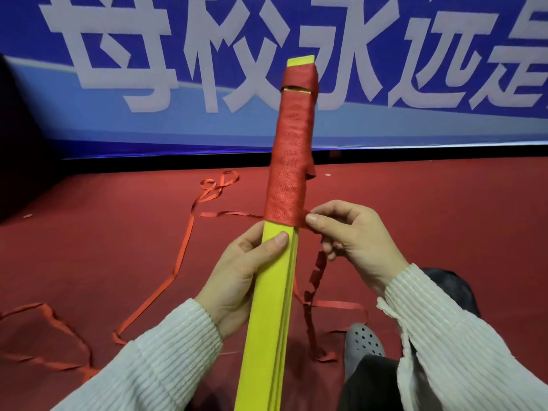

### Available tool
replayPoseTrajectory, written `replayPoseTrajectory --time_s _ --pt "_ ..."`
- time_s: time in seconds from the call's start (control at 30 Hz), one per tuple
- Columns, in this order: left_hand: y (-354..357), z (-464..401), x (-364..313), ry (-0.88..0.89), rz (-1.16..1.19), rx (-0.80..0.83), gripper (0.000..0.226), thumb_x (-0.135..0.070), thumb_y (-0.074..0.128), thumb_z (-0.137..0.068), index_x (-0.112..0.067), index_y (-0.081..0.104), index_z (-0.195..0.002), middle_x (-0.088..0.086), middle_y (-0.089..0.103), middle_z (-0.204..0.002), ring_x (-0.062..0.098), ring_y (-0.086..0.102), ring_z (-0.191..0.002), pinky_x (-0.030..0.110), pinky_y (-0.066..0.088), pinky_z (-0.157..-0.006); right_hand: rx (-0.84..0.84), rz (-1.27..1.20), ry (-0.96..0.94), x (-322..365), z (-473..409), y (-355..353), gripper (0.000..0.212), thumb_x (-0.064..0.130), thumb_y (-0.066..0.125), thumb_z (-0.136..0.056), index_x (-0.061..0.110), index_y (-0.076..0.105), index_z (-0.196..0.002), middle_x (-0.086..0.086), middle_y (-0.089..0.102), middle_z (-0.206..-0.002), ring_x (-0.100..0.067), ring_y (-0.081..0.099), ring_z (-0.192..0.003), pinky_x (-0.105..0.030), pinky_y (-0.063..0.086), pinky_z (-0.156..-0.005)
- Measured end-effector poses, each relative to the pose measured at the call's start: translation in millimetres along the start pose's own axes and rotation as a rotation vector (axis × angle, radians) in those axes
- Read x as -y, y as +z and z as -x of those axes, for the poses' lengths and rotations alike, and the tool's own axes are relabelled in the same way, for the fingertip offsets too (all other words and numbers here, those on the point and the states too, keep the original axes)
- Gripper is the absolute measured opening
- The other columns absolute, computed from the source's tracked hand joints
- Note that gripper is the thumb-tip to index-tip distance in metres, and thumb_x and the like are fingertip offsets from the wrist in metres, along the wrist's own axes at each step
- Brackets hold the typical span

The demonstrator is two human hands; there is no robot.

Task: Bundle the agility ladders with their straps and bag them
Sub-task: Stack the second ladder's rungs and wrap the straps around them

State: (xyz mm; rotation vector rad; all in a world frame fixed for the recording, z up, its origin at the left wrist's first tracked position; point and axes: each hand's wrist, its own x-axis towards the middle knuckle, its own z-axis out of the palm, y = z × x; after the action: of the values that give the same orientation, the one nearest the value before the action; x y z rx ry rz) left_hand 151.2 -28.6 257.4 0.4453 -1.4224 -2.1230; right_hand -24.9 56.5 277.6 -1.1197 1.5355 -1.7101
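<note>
A stack of flat yellow ladder rungs [267, 315] points up and away from me in the middle of the view. Red strap wrapping [292, 155] covers its upper half in tight turns, with the yellow tip showing above. My left hand [237, 277] grips the bare yellow part just below the wrapping, thumb across the front face. My right hand [353, 241] pinches the red strap at the lowest turn on the right edge. More red strap [314, 280] hangs down from that hand to the floor.
Loose red strap [184, 250] trails in loops over the red carpet [430, 203] to the left and behind. A blue banner with white characters [178, 69] stands along the back. My grey perforated shoe [363, 342] and dark trouser leg sit at lower right.
</note>
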Motion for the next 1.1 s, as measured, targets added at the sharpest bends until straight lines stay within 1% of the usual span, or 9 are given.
replayPoseTrajectory --time_s 0.13,0.2,0.3,0.53,0.7,0.8,0.9,1.03,1.1 --pt "4.0 -1.7 2.5 -0.063 0.035 0.008 0.049 -0.056 0.071 -0.09 -0.014 0.076 -0.115 0.009 0.069 -0.092 0.019 0.064 -0.073 0.034 0.054 -0.069 0.013 -0.012 0.009 0.1 2.5 8.8 0.01 0.017 0.074 -0.091 0.007 0.071 -0.091 -0.006 0.065 -0.075 -0.014 0.055 -0.052 -0.026 0.045 -0.049" --pt "10.2 -1.6 9.3 -0.076 -0.026 0.033 0.061 -0.063 0.081 -0.076 -0.014 0.073 -0.111 0.009 0.066 -0.09 0.019 0.061 -0.066 0.032 0.054 -0.06 0.048 -0.002 0.011 -1.0 4.8 16.0 0.016 0.02 0.076 -0.088 0.006 0.068 -0.088 -0.005 0.066 -0.07 -0.015 0.055 -0.05 -0.026 0.044 -0.048" --pt "19.8 1.8 18.1 -0.065 -0.114 0.03 0.028 -0.025 0.081 -0.078 -0.011 0.07 -0.099 0.014 0.059 -0.089 0.018 0.054 -0.062 0.031 0.05 -0.055 0.078 0.054 -0.011 -1.0 7.2 18.0 0.017 0.019 0.076 -0.089 0.007 0.065 -0.084 -0.004 0.063 -0.065 -0.016 0.053 -0.049 -0.025 0.043 -0.046" --pt "5.2 0.2 7.0 0.021 0.038 -0.109 0.045 -0.007 0.078 -0.075 -0.014 0.051 -0.11 0.007 0.062 -0.084 0.02 0.056 -0.065 0.034 0.05 -0.059 -0.016 0.097 -0.019 4.9 2.4 0.0 0.004 0.002 0.073 -0.092 0.003 0.072 -0.096 0.003 0.061 -0.06 -0.014 0.057 -0.046 -0.024 0.046 -0.04" --pt "3.6 1.4 2.6 -0.004 0.035 -0.077 0.025 -0.02 0.078 -0.084 -0.011 0.071 -0.106 0.008 0.072 -0.086 0.018 0.067 -0.069 0.03 0.058 -0.064 -0.032 0.078 -0.027 5.2 -0.6 -4.6 0.004 0.003 0.074 -0.091 0.006 0.072 -0.092 -0.001 0.06 -0.058 -0.014 0.057 -0.045 -0.024 0.048 -0.042" --pt "2.0 1.7 2.1 0.023 0.021 -0.067 0.035 -0.022 0.074 -0.086 -0.008 0.072 -0.117 0.014 0.075 -0.095 0.02 0.069 -0.07 0.032 0.059 -0.062 -0.04 0.045 -0.026 3.3 -1.2 -2.6 0.004 0.005 0.075 -0.09 0.008 0.073 -0.09 -0.002 0.061 -0.06 -0.013 0.055 -0.046 -0.024 0.048 -0.044" --pt "2.2 1.6 2.0 0.006 -0.003 -0.076 0.036 -0.027 0.073 -0.089 -0.009 0.071 -0.12 0.009 0.067 -0.084 0.017 0.063 -0.06 0.03 0.055 -0.053 -0.007 0.001 0.005 1.0 1.1 1.0 0.003 0.009 0.075 -0.09 0.008 0.073 -0.089 -0.002 0.061 -0.062 -0.013 0.054 -0.047 -0.023 0.045 -0.045" --pt "4.8 -3.4 3.9 -0.038 -0.094 -0.055 0.057 -0.066 0.073 -0.08 -0.019 0.077 -0.111 0.005 0.075 -0.094 0.017 0.067 -0.07 0.032 0.055 -0.059 -0.003 0.018 0.017 -0.2 3.1 9.5 0.014 0.018 0.076 -0.089 0.006 0.069 -0.088 -0.009 0.061 -0.067 -0.014 0.055 -0.047 -0.025 0.046 -0.044" --pt "10.3 -1.5 7.5 -0.007 -0.185 0.001 0.053 -0.054 0.085 -0.078 -0.023 0.069 -0.119 -0.002 0.075 -0.093 0.013 0.067 -0.071 0.027 0.054 -0.06 0.008 0.037 -0.002 -1.2 6.1 13.1 0.023 0.025 0.078 -0.085 0.005 0.068 -0.086 -0.009 0.061 -0.065 -0.014 0.054 -0.047 -0.025 0.046 -0.044"
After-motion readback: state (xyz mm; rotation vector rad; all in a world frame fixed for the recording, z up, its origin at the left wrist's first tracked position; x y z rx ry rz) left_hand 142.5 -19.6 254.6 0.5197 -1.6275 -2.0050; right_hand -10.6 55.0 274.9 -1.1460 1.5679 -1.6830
